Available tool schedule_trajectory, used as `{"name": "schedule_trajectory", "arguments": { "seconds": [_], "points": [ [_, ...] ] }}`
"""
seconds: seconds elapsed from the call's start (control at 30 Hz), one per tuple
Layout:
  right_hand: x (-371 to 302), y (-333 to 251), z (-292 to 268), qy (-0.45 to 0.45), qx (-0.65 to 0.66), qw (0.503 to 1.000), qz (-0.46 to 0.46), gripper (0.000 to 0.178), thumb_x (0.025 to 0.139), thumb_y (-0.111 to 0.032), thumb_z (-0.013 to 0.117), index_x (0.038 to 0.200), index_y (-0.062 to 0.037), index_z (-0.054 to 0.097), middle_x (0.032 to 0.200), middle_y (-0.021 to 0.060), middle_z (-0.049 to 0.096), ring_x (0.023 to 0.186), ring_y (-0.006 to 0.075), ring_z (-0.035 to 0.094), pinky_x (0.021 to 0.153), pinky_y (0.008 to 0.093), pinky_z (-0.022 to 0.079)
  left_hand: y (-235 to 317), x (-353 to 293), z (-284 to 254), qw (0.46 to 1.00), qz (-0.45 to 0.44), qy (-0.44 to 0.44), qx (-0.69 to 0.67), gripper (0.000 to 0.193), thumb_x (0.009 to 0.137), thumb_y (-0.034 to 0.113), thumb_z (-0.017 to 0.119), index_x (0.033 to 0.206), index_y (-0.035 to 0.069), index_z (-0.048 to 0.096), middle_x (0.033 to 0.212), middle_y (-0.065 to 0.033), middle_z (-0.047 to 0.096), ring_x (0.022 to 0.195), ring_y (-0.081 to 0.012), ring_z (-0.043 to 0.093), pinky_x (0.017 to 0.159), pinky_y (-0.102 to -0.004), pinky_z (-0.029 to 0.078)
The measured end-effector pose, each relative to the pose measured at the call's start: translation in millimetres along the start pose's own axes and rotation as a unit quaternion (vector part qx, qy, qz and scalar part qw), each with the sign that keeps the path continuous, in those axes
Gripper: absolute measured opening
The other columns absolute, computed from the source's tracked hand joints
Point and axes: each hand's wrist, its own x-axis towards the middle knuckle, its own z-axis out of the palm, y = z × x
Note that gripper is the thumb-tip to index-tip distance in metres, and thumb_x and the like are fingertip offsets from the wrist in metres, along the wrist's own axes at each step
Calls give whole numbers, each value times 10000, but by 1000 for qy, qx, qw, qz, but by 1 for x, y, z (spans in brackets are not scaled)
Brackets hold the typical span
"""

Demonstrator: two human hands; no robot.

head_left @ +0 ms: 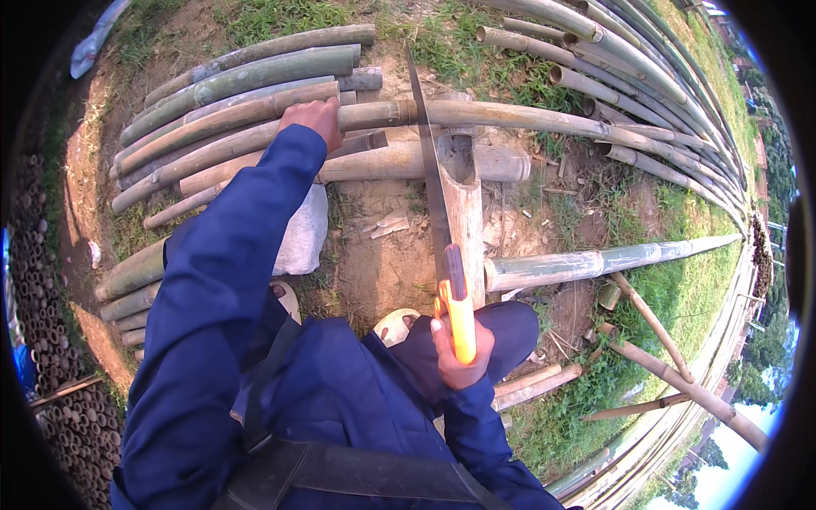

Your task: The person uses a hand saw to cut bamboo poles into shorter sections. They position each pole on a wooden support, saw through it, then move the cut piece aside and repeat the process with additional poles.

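My right hand (pixel 465 350) is closed round the orange handle of a hand saw (pixel 434 178). The long, thin blade points away from me and lies across a bamboo pole (pixel 527 117), close to one of its joints. Left of the blade, my left hand (pixel 316 121) grips the same pole from above with bent fingers. Under the pole, near the blade, stands a bamboo post (pixel 464 217) with a hollowed, open top. A thick bamboo piece (pixel 382 161) lies crosswise behind that post. I cannot tell how deep the blade sits in the pole.
Cut bamboo lengths (pixel 242 83) lie side by side at left. Long bamboo poles (pixel 629 51) are heaped at far right. A greenish pole (pixel 595 263) reaches rightward from beside the post. A whitish sack or stone (pixel 303 234) is near my feet. Crossed bamboo props (pixel 671 365) stand lower right.
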Motion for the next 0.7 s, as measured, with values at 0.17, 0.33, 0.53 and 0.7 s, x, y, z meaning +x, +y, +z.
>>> {"name": "schedule_trajectory", "arguments": {
  "seconds": [0.17,0.33,0.53,0.7],
  "points": [
    [111,-2,40,24,80,994,-72,152,893,-65,725,849,34,619,647,67,566,579,122,513,544,316,438,8,0,-17,999,32,23,11,251,832,178,635,1044,47,663,959,-200,740,935,-366,724,850,-466,567],
    [22,35,17,34,21,997,-59,169,878,-128,755,875,16,667,651,138,617,579,198,616,569,366,481,-8,0,0,999,23,37,-10,310,752,209,702,1028,74,660,914,-199,737,888,-390,722,839,-481,564],
    [29,10,-7,60,-17,995,-84,193,880,-177,742,947,-5,685,643,146,612,566,256,615,577,373,491,17,1,2,999,23,48,-4,266,794,218,667,1015,71,667,961,-171,746,931,-331,729,867,-434,550],
    [131,9,41,74,36,988,-131,257,890,-209,740,833,8,615,637,154,572,557,237,538,558,403,445,6,6,-14,999,33,29,-3,292,818,220,646,1063,64,675,981,-176,747,956,-328,733,871,-450,561]
  ]
}}
